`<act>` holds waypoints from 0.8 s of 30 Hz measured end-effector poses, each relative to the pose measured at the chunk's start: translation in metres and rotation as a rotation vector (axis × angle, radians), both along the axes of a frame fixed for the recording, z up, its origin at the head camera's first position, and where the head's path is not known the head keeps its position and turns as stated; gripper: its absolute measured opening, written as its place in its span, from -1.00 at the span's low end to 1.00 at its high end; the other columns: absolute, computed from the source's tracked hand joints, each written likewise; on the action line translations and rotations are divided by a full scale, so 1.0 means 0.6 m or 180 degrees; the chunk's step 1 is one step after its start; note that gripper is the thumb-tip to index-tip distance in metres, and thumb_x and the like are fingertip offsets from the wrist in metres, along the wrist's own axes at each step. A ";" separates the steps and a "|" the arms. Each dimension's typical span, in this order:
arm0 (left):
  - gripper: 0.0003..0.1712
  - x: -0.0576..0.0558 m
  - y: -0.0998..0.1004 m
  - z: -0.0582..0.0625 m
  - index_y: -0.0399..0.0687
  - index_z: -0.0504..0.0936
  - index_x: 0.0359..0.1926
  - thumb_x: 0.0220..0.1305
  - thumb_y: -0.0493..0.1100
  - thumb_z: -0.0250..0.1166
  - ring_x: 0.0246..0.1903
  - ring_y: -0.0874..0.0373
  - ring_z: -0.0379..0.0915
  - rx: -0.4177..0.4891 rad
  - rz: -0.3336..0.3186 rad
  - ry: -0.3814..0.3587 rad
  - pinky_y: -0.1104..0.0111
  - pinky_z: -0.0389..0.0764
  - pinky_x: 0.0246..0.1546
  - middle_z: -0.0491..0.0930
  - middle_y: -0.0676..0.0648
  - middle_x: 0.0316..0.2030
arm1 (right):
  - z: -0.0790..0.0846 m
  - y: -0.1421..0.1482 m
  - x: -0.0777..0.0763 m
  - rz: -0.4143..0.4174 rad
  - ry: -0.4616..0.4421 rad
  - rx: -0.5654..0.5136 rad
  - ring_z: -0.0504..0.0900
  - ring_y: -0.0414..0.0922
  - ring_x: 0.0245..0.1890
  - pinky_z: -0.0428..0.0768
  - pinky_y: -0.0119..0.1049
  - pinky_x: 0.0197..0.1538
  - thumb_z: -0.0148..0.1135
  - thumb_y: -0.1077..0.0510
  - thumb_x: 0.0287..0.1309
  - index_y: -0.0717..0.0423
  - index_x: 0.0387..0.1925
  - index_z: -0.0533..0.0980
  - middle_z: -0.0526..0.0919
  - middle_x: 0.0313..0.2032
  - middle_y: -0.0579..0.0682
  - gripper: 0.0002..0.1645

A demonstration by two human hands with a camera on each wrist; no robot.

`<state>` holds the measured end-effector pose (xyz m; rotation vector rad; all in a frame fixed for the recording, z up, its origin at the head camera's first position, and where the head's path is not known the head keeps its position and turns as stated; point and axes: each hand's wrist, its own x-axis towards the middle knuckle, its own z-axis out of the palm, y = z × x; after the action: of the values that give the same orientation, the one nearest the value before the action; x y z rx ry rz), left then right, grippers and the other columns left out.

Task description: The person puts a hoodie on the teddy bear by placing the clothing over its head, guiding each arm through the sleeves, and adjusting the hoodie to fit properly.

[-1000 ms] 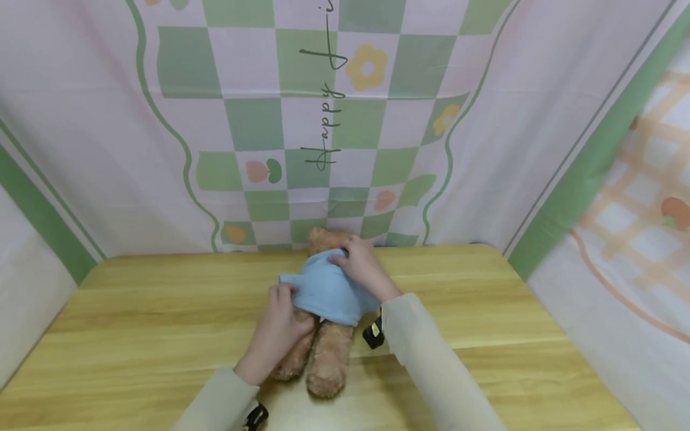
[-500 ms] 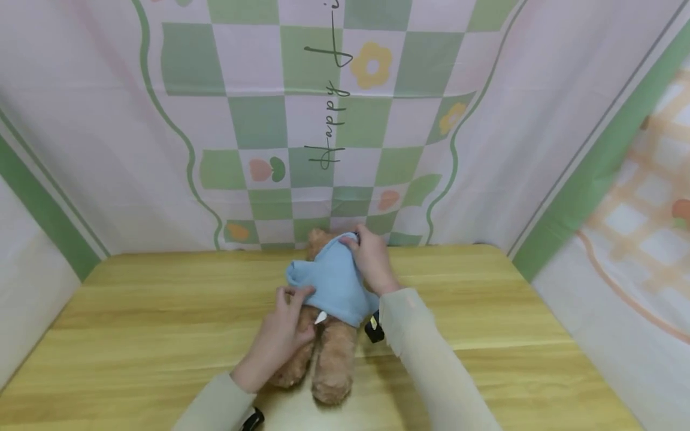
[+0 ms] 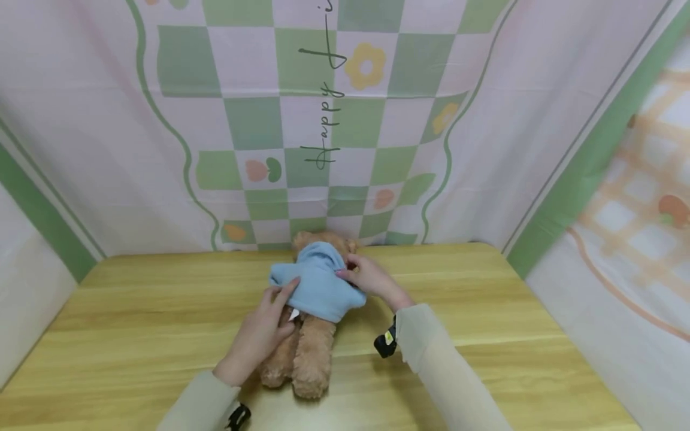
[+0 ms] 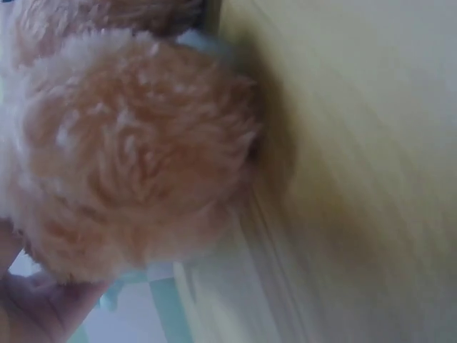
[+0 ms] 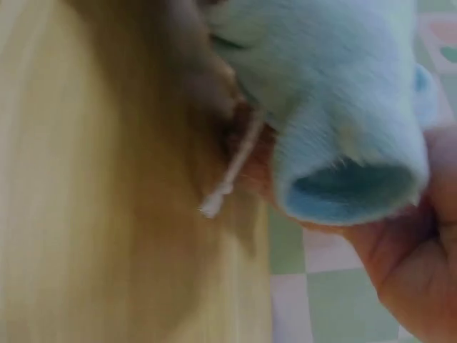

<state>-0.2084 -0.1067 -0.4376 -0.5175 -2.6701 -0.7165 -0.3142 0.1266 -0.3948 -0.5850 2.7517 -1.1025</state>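
Observation:
A brown plush teddy bear (image 3: 312,362) lies on the table, its head toward the wall and its legs toward me. A light blue hooded top (image 3: 320,290) covers its torso, with the hood bunched below the head. My left hand (image 3: 257,335) grips the bear's left-hand side, index finger lying over the top and thumb by the legs. Between them shows a white tag (image 3: 293,314). My right hand (image 3: 372,278) pinches the top's edge near the right shoulder. In the right wrist view, an empty-looking sleeve opening (image 5: 350,189) faces the camera beside a hanging pale cord (image 5: 232,168).
The wooden table (image 3: 162,329) extends to both sides of the bear. Behind its far edge hangs a green-and-white checked cloth (image 3: 307,123) with flowers and lettering. Further cloth walls stand left and right. A black wrist strap device (image 3: 385,343) is on the right wrist.
The bear and top have shifted left. My right hand has come down from the raised neckline, and the top now lies lower, showing more of the bear's head. My left hand has also moved left.

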 end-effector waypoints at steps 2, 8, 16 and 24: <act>-0.08 -0.001 -0.001 0.002 0.09 0.17 0.44 0.07 -0.30 0.35 -0.69 0.37 0.06 -0.0038 -0.0057 -0.0001 0.55 0.18 -0.72 0.39 -0.28 0.09 | -0.008 -0.007 0.001 -0.0336 0.0054 -0.0117 0.43 -0.12 -0.38 0.39 -0.35 -0.30 0.12 0.15 0.30 0.17 -0.39 0.39 0.50 -0.41 0.04 -0.82; -0.13 -0.005 -0.018 0.009 0.08 0.15 0.45 0.16 -0.24 0.32 -0.70 0.37 0.10 -0.0040 -0.0085 -0.0292 0.53 0.22 -0.72 0.39 -0.25 0.18 | -0.026 -0.019 0.003 -0.0837 -0.0073 -0.0566 0.49 -0.15 -0.40 0.41 -0.41 -0.35 0.12 0.17 0.30 0.18 -0.39 0.36 0.54 -0.40 0.07 -0.80; -0.39 -0.003 -0.048 0.028 -0.15 0.30 0.36 0.28 -0.30 0.16 -0.24 -0.09 0.55 -0.0095 0.0261 -0.0341 0.21 0.61 -0.37 0.45 -0.36 0.10 | -0.007 0.007 0.028 0.0088 -0.1494 -0.1527 0.62 -0.09 -0.11 0.59 -0.04 0.12 -0.17 0.05 0.46 0.43 0.23 0.27 0.42 0.15 0.35 -0.45; -0.69 -0.016 -0.003 0.070 -0.20 0.59 0.04 0.32 -0.26 0.09 0.11 -0.15 0.47 0.0166 0.0298 0.0254 0.04 0.52 0.12 0.54 -0.22 0.08 | -0.006 -0.001 0.044 0.0418 -0.1590 -0.2055 0.58 -0.16 -0.05 0.47 0.02 0.25 -0.12 0.28 0.34 0.53 0.33 0.10 0.35 0.20 0.38 -0.39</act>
<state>-0.2180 -0.1084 -0.3954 -0.3963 -2.5755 -0.7208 -0.2877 0.1258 -0.3986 -0.4531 1.8939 -1.8127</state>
